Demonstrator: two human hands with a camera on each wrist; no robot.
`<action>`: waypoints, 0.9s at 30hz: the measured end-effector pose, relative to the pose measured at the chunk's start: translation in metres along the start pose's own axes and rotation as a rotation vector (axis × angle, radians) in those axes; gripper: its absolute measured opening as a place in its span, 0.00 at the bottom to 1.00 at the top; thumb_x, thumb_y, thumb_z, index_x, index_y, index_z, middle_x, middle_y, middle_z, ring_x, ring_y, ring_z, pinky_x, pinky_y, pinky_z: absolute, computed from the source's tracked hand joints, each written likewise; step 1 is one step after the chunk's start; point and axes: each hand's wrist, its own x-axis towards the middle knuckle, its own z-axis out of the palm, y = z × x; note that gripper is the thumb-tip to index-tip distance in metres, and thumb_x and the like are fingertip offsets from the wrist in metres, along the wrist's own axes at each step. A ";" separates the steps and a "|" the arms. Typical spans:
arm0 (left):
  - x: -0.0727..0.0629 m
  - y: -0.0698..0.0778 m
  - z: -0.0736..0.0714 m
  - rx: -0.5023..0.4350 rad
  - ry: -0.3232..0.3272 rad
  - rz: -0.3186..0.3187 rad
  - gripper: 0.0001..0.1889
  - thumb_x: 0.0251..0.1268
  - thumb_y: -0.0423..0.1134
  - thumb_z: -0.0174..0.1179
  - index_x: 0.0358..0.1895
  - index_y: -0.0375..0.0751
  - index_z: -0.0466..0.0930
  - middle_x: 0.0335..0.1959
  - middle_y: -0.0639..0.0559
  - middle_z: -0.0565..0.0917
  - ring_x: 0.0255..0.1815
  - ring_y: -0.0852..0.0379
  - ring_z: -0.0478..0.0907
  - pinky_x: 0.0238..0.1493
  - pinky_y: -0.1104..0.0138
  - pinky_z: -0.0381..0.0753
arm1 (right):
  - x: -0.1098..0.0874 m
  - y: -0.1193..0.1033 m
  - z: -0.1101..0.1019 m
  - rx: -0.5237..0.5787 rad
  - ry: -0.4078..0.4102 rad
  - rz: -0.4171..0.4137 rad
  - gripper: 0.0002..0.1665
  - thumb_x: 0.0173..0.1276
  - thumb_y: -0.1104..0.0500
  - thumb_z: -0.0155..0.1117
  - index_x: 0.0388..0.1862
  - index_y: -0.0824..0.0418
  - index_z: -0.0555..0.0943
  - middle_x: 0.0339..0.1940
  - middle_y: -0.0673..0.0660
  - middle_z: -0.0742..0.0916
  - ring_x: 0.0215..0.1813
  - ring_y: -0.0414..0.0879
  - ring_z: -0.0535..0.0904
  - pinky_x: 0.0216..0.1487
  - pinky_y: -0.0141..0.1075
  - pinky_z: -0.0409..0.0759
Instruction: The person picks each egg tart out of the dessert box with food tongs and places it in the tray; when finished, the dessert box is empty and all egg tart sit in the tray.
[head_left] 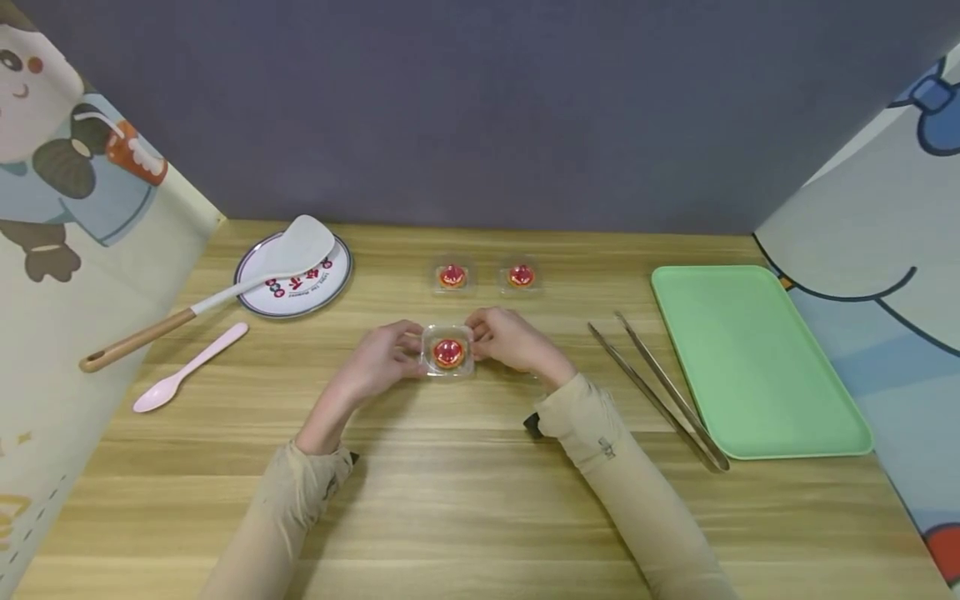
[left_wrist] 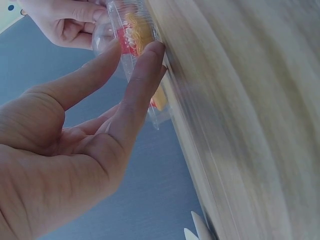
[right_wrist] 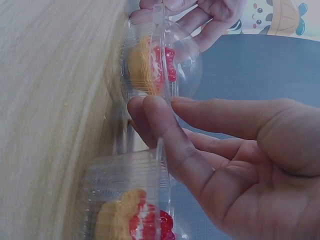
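Observation:
A small clear plastic box (head_left: 448, 330) with a domed lid holds a red-topped tart (head_left: 448, 353) at the middle of the table. My left hand (head_left: 386, 358) pinches the box's left edge between thumb and fingers. On the opposite edge, my right hand (head_left: 513, 342) pinches the rim in the same way. The right wrist view shows the lid's dome (right_wrist: 187, 65) over the tart's red top. Two more boxed tarts, one on the left (head_left: 452, 276) and one on the right (head_left: 521, 276), stand side by side behind the hands.
At left, a white spatula (head_left: 303, 246) with a wooden handle lies across a round plate (head_left: 322, 292), with a pink spoon (head_left: 191, 367) nearer me. Metal tongs (head_left: 660, 392) lie on the right beside a green tray (head_left: 757, 358). A dark panel (head_left: 480, 117) closes the back.

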 end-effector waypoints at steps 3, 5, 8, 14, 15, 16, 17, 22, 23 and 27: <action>0.000 0.001 0.000 -0.002 -0.001 -0.002 0.33 0.63 0.23 0.72 0.70 0.21 0.71 0.59 0.26 0.84 0.54 0.34 0.88 0.62 0.47 0.87 | 0.000 0.000 0.000 -0.003 0.000 0.000 0.22 0.74 0.74 0.65 0.64 0.79 0.78 0.54 0.70 0.88 0.57 0.59 0.86 0.59 0.40 0.89; 0.000 0.001 0.000 -0.005 -0.002 -0.004 0.33 0.63 0.22 0.72 0.70 0.21 0.70 0.59 0.26 0.84 0.53 0.35 0.88 0.61 0.48 0.88 | 0.000 0.000 0.000 -0.002 -0.001 -0.003 0.21 0.74 0.74 0.65 0.64 0.79 0.78 0.54 0.70 0.88 0.57 0.59 0.86 0.59 0.40 0.89; 0.000 0.001 -0.001 -0.009 -0.002 -0.004 0.33 0.63 0.22 0.72 0.70 0.21 0.71 0.59 0.26 0.84 0.53 0.35 0.88 0.61 0.48 0.88 | 0.000 -0.001 -0.001 -0.003 -0.004 -0.007 0.21 0.74 0.74 0.65 0.64 0.79 0.78 0.54 0.70 0.88 0.57 0.59 0.86 0.59 0.40 0.89; 0.000 0.001 -0.001 -0.016 -0.009 -0.004 0.33 0.63 0.22 0.71 0.71 0.21 0.70 0.60 0.26 0.84 0.53 0.35 0.88 0.62 0.48 0.88 | 0.000 0.000 -0.001 -0.012 -0.006 -0.020 0.22 0.73 0.74 0.65 0.64 0.80 0.77 0.53 0.70 0.88 0.56 0.59 0.87 0.58 0.39 0.89; 0.000 0.001 -0.001 -0.018 -0.010 -0.005 0.33 0.63 0.22 0.71 0.71 0.21 0.70 0.60 0.26 0.84 0.53 0.35 0.88 0.61 0.48 0.88 | 0.000 0.000 -0.001 -0.013 -0.007 -0.021 0.22 0.73 0.75 0.65 0.64 0.80 0.77 0.53 0.70 0.88 0.55 0.59 0.87 0.58 0.39 0.90; 0.000 0.001 -0.001 -0.023 -0.011 -0.007 0.33 0.63 0.22 0.71 0.71 0.21 0.70 0.60 0.26 0.84 0.53 0.35 0.88 0.61 0.48 0.88 | 0.000 0.000 -0.001 -0.013 -0.007 -0.021 0.22 0.73 0.75 0.66 0.64 0.80 0.77 0.53 0.70 0.89 0.55 0.59 0.87 0.57 0.39 0.90; 0.000 0.002 -0.001 -0.025 -0.012 -0.008 0.33 0.63 0.22 0.71 0.71 0.21 0.69 0.59 0.26 0.84 0.53 0.35 0.88 0.61 0.48 0.88 | 0.001 0.000 -0.001 -0.015 -0.008 -0.020 0.23 0.73 0.75 0.66 0.65 0.80 0.77 0.53 0.70 0.89 0.55 0.58 0.87 0.57 0.39 0.90; -0.001 0.002 -0.001 -0.032 -0.016 -0.009 0.34 0.63 0.21 0.71 0.71 0.21 0.69 0.59 0.26 0.84 0.53 0.35 0.88 0.60 0.49 0.89 | 0.000 0.000 -0.001 -0.014 -0.012 -0.011 0.24 0.73 0.74 0.66 0.66 0.80 0.76 0.54 0.70 0.88 0.56 0.59 0.87 0.58 0.40 0.89; -0.001 0.002 -0.001 -0.034 -0.017 -0.009 0.34 0.63 0.21 0.71 0.71 0.21 0.69 0.59 0.26 0.84 0.53 0.34 0.88 0.60 0.49 0.89 | 0.000 0.000 -0.001 -0.014 -0.012 -0.011 0.24 0.74 0.74 0.66 0.66 0.80 0.76 0.54 0.70 0.88 0.56 0.59 0.86 0.59 0.40 0.89; 0.000 0.001 0.000 -0.036 -0.025 -0.002 0.34 0.62 0.21 0.71 0.71 0.20 0.69 0.59 0.26 0.84 0.53 0.34 0.88 0.59 0.50 0.90 | 0.000 0.000 -0.001 -0.013 -0.009 -0.015 0.23 0.74 0.74 0.66 0.66 0.79 0.76 0.54 0.70 0.88 0.56 0.59 0.87 0.59 0.41 0.89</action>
